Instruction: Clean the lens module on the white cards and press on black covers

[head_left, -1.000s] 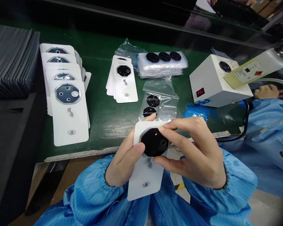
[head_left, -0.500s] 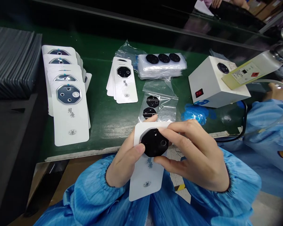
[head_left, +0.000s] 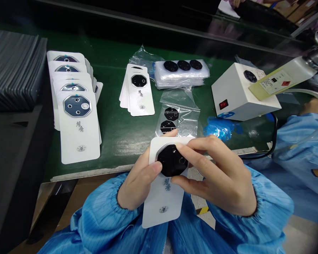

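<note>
My left hand [head_left: 139,180] grips a white phone back cover [head_left: 163,199] from its left side, thumb resting at the edge of the camera area. My right hand [head_left: 217,173] pinches a black octagonal lens piece [head_left: 171,160] against the cover's camera opening, forefinger on top and thumb below. Both hands are closed, held just off the front edge of the green mat [head_left: 122,130]. Blue sleeves cover both wrists.
A fanned stack of white covers with silver camera rings [head_left: 75,116] lies at the left, a smaller stack [head_left: 139,95] mid-mat. Clear bags of black lens pieces [head_left: 182,70] [head_left: 175,118] lie behind my hands. A white box with a red switch [head_left: 238,95] and a co-worker's blue sleeve [head_left: 302,137] are right.
The cover and lens piece have shifted slightly left and down in my hands; my right forefinger now lies further over the black piece. The co-worker's hand at right has withdrawn.
</note>
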Tool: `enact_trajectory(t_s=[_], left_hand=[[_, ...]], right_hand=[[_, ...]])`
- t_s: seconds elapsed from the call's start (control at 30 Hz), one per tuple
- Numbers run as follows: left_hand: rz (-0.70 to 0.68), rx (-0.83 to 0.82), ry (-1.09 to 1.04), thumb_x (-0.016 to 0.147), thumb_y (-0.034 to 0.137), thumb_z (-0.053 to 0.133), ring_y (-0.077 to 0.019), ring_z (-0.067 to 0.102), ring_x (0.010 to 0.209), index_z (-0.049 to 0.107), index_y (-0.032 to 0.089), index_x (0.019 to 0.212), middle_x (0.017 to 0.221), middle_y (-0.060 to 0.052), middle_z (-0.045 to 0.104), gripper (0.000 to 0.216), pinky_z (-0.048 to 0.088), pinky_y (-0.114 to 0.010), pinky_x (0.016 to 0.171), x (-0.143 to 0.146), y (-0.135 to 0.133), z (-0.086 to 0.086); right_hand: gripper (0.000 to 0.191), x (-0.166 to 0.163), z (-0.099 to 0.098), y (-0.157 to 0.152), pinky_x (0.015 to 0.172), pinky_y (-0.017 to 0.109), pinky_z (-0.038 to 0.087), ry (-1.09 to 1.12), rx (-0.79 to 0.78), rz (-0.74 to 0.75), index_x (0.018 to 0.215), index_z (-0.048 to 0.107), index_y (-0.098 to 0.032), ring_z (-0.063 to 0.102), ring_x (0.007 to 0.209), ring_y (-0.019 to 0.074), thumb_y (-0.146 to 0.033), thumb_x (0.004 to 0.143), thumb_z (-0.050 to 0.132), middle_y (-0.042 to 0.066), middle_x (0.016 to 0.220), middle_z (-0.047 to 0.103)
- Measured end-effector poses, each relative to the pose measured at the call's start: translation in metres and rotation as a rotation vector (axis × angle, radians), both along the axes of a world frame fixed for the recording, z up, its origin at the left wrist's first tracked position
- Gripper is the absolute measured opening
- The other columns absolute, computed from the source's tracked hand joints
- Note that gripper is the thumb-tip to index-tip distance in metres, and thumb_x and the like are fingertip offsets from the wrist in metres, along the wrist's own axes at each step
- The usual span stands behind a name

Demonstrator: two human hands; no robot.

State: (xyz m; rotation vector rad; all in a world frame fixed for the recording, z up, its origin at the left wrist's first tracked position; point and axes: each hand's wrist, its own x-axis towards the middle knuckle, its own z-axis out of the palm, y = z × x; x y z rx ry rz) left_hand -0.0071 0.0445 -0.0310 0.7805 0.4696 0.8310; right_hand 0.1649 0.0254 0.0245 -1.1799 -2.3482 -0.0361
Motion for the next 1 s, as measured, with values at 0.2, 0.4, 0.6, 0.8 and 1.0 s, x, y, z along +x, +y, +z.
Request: enact_trajectory(t_s=[0.2, 0.4, 0.6, 0.8, 1.0], left_hand=[[-0.036, 0.004, -0.009, 0.089, 0.036, 0.048, -0.0192, 0.060, 0.103, 0.048, 0.036, 0.129, 0.112, 0.002, 0.065, 0.040, 0.046, -0.031, 0.090, -0.002, 0.000, 0.003], [-0.077, 0.052, -0.006, 0.090, 0.038, 0.046, -0.0218, 0.061, 0.102, 0.047, 0.038, 0.129, 0.114, 0.002, 0.065, 0.039, 0.050, -0.032, 0.081, -0.005, -0.002, 0.002], [-0.123, 0.033, -0.041, 0.088, 0.037, 0.047, -0.0280, 0.057, 0.112, 0.045, 0.036, 0.131, 0.121, 0.000, 0.062, 0.043, 0.051, -0.034, 0.076, -0.005, -0.002, 0.003], [-0.119, 0.069, -0.009, 0.088, 0.039, 0.046, -0.0319, 0.056, 0.110, 0.040, 0.032, 0.135, 0.124, -0.005, 0.059, 0.048, 0.051, -0.043, 0.081, -0.007, -0.003, 0.002], [-0.094, 0.017, 0.004, 0.089, 0.034, 0.047, -0.0254, 0.065, 0.092, 0.051, 0.028, 0.124, 0.112, -0.006, 0.065, 0.036, 0.052, -0.032, 0.066, -0.007, -0.005, 0.002]], right_hand=[[0.042, 0.001, -0.003, -0.003, 0.062, 0.036, 0.045, -0.005, 0.046, -0.009, 0.109, 0.059, -0.004, 0.052, 0.079, 0.0197, -0.031, 0.078, 0.069, 0.013, 0.095, 0.058], [0.041, 0.002, 0.001, -0.007, 0.060, 0.037, 0.046, -0.038, 0.081, 0.000, 0.108, 0.060, -0.003, 0.052, 0.079, 0.0211, -0.030, 0.078, 0.069, 0.015, 0.093, 0.057], [0.042, 0.003, 0.006, -0.007, 0.061, 0.038, 0.047, -0.095, 0.063, 0.005, 0.109, 0.059, -0.003, 0.052, 0.079, 0.0218, -0.033, 0.080, 0.066, 0.014, 0.094, 0.055], [0.039, 0.003, 0.010, -0.007, 0.062, 0.036, 0.047, -0.061, 0.036, -0.011, 0.110, 0.059, -0.005, 0.053, 0.080, 0.0205, -0.030, 0.081, 0.066, 0.013, 0.095, 0.056], [0.042, 0.002, 0.013, -0.009, 0.061, 0.036, 0.047, -0.075, 0.018, -0.016, 0.113, 0.057, -0.005, 0.054, 0.081, 0.0204, -0.031, 0.082, 0.065, 0.013, 0.097, 0.056]])
